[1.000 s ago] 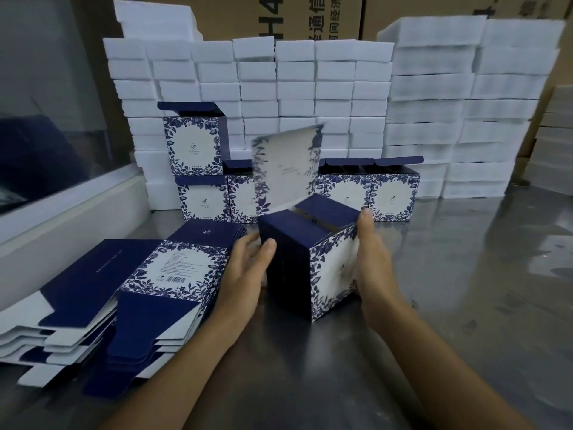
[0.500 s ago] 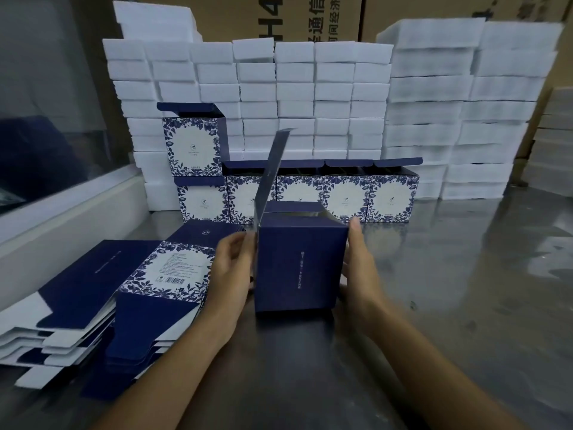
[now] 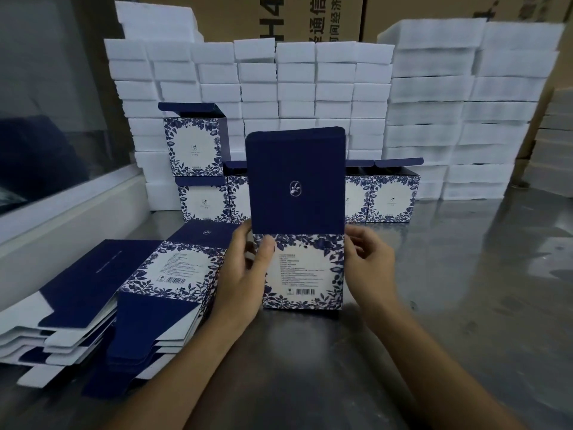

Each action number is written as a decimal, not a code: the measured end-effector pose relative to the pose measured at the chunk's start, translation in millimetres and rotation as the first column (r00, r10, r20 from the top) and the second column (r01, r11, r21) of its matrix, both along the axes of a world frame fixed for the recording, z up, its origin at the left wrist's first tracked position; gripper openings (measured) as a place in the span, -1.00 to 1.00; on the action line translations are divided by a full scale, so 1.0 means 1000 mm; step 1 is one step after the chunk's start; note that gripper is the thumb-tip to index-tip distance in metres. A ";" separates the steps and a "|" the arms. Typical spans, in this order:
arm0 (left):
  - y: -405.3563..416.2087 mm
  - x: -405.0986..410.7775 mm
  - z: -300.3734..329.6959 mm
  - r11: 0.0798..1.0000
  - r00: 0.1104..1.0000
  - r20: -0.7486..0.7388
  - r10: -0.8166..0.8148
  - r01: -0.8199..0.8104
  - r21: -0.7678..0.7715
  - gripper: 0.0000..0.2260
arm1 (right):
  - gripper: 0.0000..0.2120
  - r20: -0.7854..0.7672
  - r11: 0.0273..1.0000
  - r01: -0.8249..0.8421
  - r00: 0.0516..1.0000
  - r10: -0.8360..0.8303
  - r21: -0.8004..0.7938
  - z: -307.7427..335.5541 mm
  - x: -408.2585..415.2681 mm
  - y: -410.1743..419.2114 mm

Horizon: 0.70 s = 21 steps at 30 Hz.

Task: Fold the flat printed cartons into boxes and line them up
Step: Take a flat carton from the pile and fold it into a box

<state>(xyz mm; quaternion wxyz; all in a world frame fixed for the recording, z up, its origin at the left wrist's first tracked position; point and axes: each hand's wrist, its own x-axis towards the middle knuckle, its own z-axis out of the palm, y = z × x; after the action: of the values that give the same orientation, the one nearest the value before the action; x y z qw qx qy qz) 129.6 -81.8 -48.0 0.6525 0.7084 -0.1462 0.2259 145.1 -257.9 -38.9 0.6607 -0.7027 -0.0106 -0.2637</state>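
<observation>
Steel table (image 3: 465,305) fills the lower frame, and from largest to smallest I read the scene so: white foam blocks (image 3: 310,88) walled across the top, the stack of flat cartons (image 3: 102,293) at lower left, the row of finished boxes (image 3: 392,198) at centre right against the foam with one more box (image 3: 193,147) perched above them at upper left of centre, and then the box (image 3: 302,271) I am working, standing upright at centre frame with its barcode panel facing me and its navy lid (image 3: 296,181) raised straight up. My left hand (image 3: 245,274) grips the box's left edge, thumb pressed on the printed face, fingers wrapped behind. My right hand (image 3: 369,268) sits at the right edge with fingers loosely curled; whether they pinch the wall or only steady it I cannot tell. To do this step well, I judge I should keep the base flat on the table, square the walls with both hands, and leave the lid open like the others. Then slide it back to the row, flush with its neighbours, print facing forward.
</observation>
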 end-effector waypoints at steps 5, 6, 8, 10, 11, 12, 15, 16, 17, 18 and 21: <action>0.001 0.000 0.006 0.994 0.997 0.006 0.075 -0.075 -0.083 -0.77 | -0.62 0.045 0.980 -0.172 0.985 0.168 0.096 0.006 -0.011 0.006; 0.002 0.000 0.007 0.993 0.997 0.010 0.080 -0.078 -0.089 -0.81 | -0.62 0.058 0.977 -0.188 0.981 0.183 0.096 0.008 -0.013 0.007; 0.002 0.000 0.008 0.992 0.996 0.012 0.086 -0.085 -0.095 -0.84 | -0.61 0.073 0.980 -0.170 0.984 0.163 0.101 0.008 -0.012 0.006; 0.000 -0.002 0.009 0.993 0.996 0.025 0.091 -0.089 -0.072 -0.83 | -0.62 0.089 0.989 -0.125 0.989 0.117 0.084 0.008 -0.013 0.007; -0.001 -0.003 0.009 0.994 0.994 0.045 0.098 -0.096 -0.045 -0.82 | -0.64 0.105 0.994 -0.087 0.991 0.079 0.073 0.007 -0.012 0.007; -0.003 -0.004 0.010 0.993 0.991 0.069 0.119 -0.118 -0.011 -0.81 | -0.71 0.128 0.997 -0.039 0.991 0.031 0.063 0.007 -0.013 0.007; -0.005 -0.002 0.011 0.977 0.973 0.117 0.201 -0.208 0.051 -0.84 | -0.88 0.218 0.997 0.077 0.973 -0.075 0.000 0.010 -0.014 0.004; -0.005 -0.002 0.011 0.980 0.975 0.111 0.191 -0.196 0.037 -0.84 | -0.84 0.240 0.995 0.094 0.967 -0.082 -0.037 0.010 -0.015 0.004; -0.005 -0.002 0.010 0.984 0.979 0.102 0.174 -0.177 0.021 -0.85 | -0.81 0.265 0.990 0.110 0.961 -0.084 -0.083 0.010 -0.016 0.004; -0.006 -0.002 0.010 0.985 0.980 0.103 0.168 -0.171 0.014 -0.87 | -0.80 0.291 0.982 0.130 0.953 -0.085 -0.137 0.011 -0.017 0.005; -0.008 -0.005 0.008 0.984 0.973 0.151 0.175 -0.179 0.013 -0.84 | -0.80 0.307 0.939 0.178 0.948 -0.083 -0.295 0.009 -0.020 0.008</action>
<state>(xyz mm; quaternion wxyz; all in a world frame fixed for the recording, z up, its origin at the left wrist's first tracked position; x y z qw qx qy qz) 124.8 -89.8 -40.2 0.6076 0.7083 -0.1339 0.3335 125.3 -249.6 -29.7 0.5103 -0.7530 -0.1027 -0.4024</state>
